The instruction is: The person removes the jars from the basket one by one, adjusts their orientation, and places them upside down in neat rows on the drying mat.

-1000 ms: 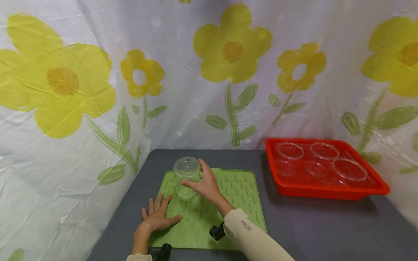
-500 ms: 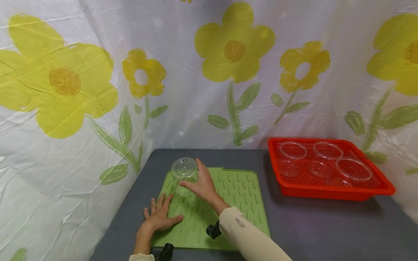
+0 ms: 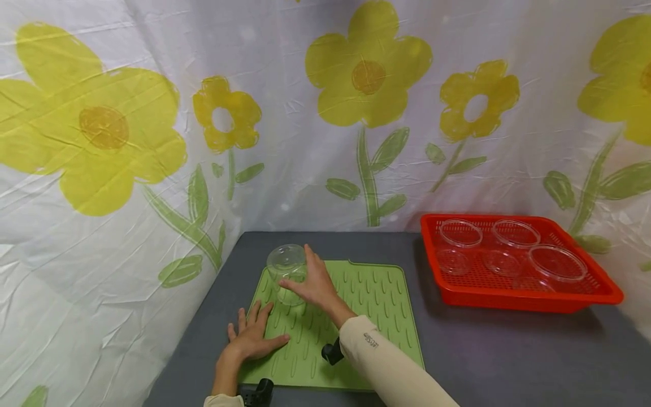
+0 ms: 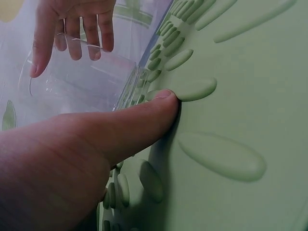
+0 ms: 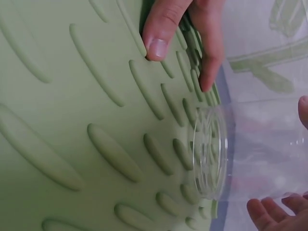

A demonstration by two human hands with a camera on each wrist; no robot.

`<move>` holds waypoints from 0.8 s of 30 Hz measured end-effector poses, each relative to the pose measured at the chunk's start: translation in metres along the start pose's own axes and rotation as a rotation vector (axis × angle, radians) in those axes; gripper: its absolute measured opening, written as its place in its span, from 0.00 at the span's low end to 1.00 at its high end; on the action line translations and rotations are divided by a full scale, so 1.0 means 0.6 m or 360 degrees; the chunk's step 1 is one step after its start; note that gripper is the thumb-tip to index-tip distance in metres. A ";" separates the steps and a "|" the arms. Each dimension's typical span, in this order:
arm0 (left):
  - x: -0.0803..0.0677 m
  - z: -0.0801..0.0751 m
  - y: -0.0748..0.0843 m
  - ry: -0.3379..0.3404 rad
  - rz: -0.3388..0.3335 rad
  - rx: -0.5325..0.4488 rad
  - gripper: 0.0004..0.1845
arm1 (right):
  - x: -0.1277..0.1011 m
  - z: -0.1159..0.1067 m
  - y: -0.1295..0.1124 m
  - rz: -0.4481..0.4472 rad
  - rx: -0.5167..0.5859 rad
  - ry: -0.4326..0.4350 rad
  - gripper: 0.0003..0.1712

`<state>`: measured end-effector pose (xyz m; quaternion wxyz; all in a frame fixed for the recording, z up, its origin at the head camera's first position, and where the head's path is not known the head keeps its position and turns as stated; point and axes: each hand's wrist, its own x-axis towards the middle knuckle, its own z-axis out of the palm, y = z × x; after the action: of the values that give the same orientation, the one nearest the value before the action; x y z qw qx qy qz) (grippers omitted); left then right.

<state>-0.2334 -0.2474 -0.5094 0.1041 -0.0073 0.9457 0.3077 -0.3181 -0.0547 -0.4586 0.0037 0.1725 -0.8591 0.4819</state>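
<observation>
A clear plastic cup [image 3: 287,272] stands upside down on the far left part of a green mat [image 3: 376,316]. You can see right through it. Its round bottom faces up, and its wide rim sits down on the mat. The right hand [image 3: 312,282] holds the cup from the side, with its fingers curled around it. In the right wrist view the cup [image 5: 240,154] shows its thick see-through rim against the mat's bumps [image 5: 110,154].

The left hand [image 3: 252,337] lies flat on the mat, near the cup but not touching it. Its fingers are spread out and straight, and it holds nothing. In the left wrist view its thumb [image 4: 139,120] presses against one of the long raised bumps.

The mat is soft green and full of little long bumps. It lies on a dark grey surface [image 3: 508,356]. Well off to the right sits a red basket tray [image 3: 513,297] with clear round bowls [image 3: 556,264] in it. A white cloth with big yellow flowers [image 3: 368,73] hangs behind it all.
</observation>
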 end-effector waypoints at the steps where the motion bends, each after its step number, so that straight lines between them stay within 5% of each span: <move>1: 0.001 0.001 0.000 -0.0006 -0.0004 0.0002 0.58 | 0.001 0.000 0.000 -0.0002 -0.0001 -0.0004 0.61; 24: 0.014 0.004 -0.013 -0.0031 -0.0039 0.0046 0.63 | -0.003 -0.008 0.000 0.0002 0.0026 -0.0017 0.64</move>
<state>-0.2406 -0.2516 -0.5176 0.1172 -0.0144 0.9489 0.2928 -0.3168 -0.0502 -0.4563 -0.0027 0.1746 -0.8553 0.4879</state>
